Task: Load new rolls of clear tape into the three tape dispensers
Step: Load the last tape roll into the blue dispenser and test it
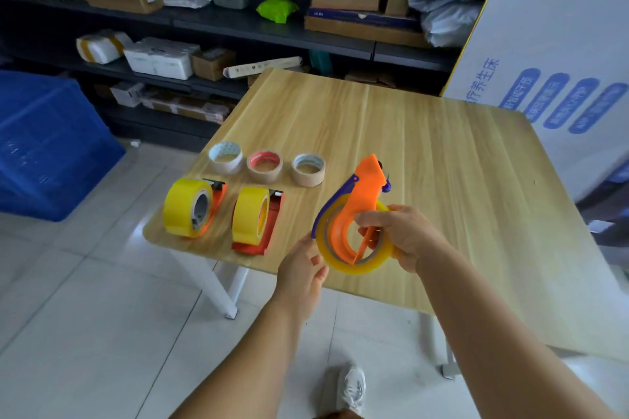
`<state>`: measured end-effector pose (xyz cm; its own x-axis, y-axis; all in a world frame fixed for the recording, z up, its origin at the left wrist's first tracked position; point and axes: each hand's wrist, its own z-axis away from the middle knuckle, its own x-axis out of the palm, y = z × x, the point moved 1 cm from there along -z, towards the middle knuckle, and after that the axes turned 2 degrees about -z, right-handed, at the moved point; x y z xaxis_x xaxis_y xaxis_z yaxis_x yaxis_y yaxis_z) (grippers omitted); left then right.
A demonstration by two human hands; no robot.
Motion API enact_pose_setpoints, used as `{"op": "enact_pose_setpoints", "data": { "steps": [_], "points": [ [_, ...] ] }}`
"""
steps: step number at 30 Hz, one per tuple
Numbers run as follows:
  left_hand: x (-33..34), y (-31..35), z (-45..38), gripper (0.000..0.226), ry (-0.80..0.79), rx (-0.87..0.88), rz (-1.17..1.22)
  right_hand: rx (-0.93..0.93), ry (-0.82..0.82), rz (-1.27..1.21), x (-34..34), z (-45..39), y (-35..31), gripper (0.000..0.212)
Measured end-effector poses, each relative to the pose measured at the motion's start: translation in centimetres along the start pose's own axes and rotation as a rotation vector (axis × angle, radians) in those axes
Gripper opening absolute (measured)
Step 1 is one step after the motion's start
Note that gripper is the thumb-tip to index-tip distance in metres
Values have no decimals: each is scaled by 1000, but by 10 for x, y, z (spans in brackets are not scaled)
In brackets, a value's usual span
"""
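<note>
The right hand (405,235) grips the orange dispenser (360,211), already carrying a clear roll (354,267), above the table (442,153), while the left hand (301,277), fingers relaxed and holding nothing, sits just beside the roll, with two loaded dispensers (207,206) (269,221) standing at the table's left.

Both forearms are bare to the near edge of the view, with no sleeves, watch or rings showing on the left hand (303,277) or the right hand (405,235). One foot below wears a white sneaker (352,388) with pale laces.
</note>
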<state>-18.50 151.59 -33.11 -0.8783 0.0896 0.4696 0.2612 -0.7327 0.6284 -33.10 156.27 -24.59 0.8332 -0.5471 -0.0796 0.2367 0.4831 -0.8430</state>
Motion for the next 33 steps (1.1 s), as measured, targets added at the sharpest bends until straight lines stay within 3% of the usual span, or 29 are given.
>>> {"op": "enact_pose_setpoints", "data": {
  "steps": [4,8,16,22,27,30,33],
  "points": [
    [-7,-10,10,23,35,10,-69,42,5,33,-3,7,4,33],
    [-11,-16,11,37,29,-30,-102,84,4,55,-2,8,6,45],
    [-11,-19,18,39,-10,-120,135,97,12,54,5,5,9,57],
    [-20,-28,21,48,-43,-36,59,109,-54,1,17,0,4,45],
    [-25,-33,20,71,-173,-2,-23,183,-110,-136,33,-6,7,32],
    [-32,-41,17,48,-213,-9,-89,214,-135,-185,38,-13,7,24],
    [-36,-48,14,44,-158,-8,-94,235,-145,-203,43,-20,10,24]
  ]
}}
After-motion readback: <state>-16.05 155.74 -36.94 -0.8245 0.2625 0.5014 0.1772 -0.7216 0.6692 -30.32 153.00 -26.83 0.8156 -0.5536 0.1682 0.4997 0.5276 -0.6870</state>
